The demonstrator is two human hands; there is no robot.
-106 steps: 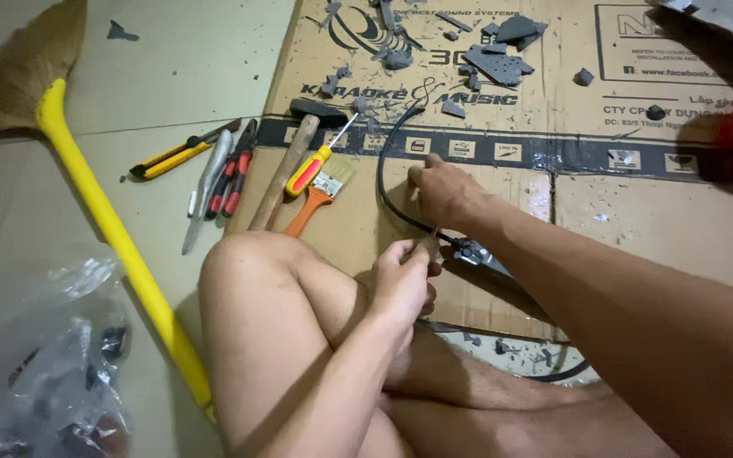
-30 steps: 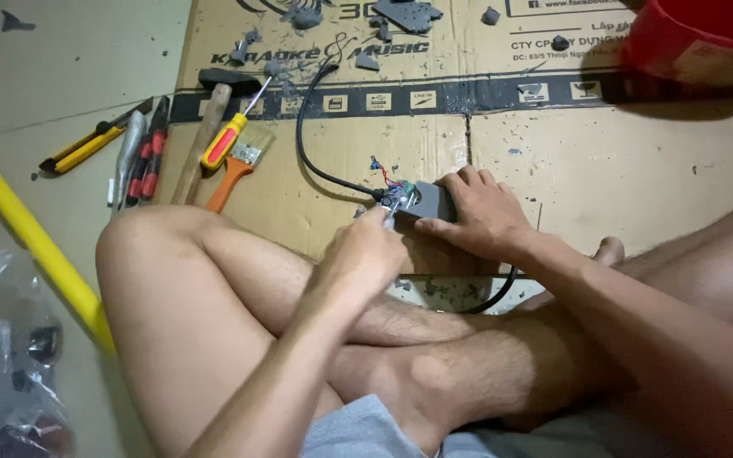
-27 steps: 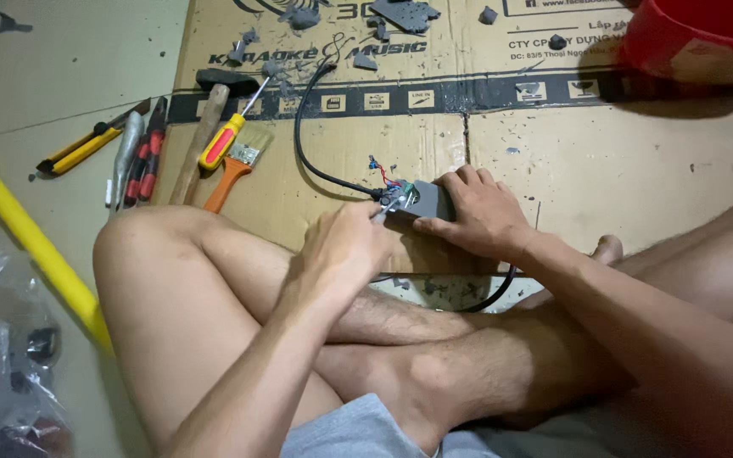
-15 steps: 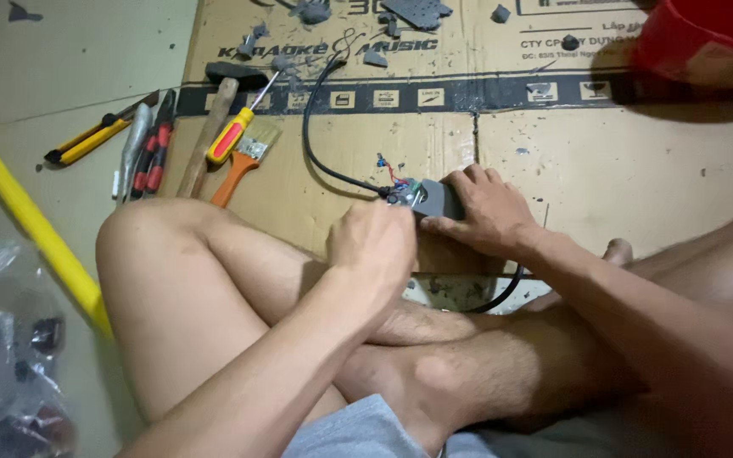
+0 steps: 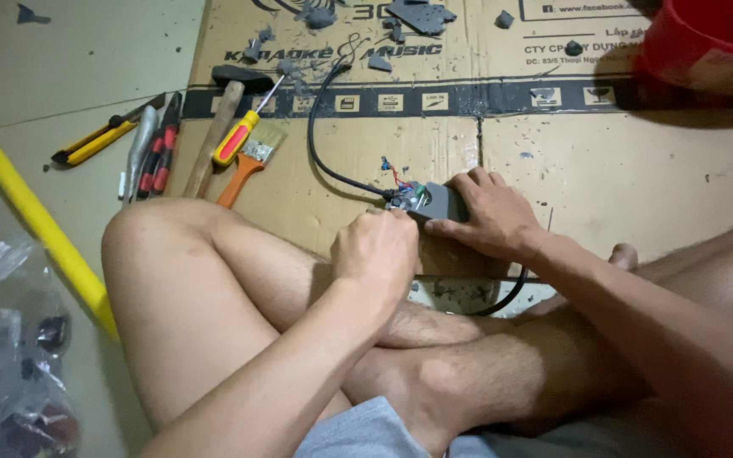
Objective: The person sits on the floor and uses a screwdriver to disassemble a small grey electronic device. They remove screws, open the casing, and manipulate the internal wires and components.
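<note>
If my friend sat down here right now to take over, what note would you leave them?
Left hand: closed in a fist at the open end of the grey box; what it grips is hidden.
Right hand: flat on the box, pinning it to the cardboard.
Done: box end open, coloured wires exposed, black cable attached.
Left: box not closed.
Screwdriver, hammer lie beyond the knee.
</note>
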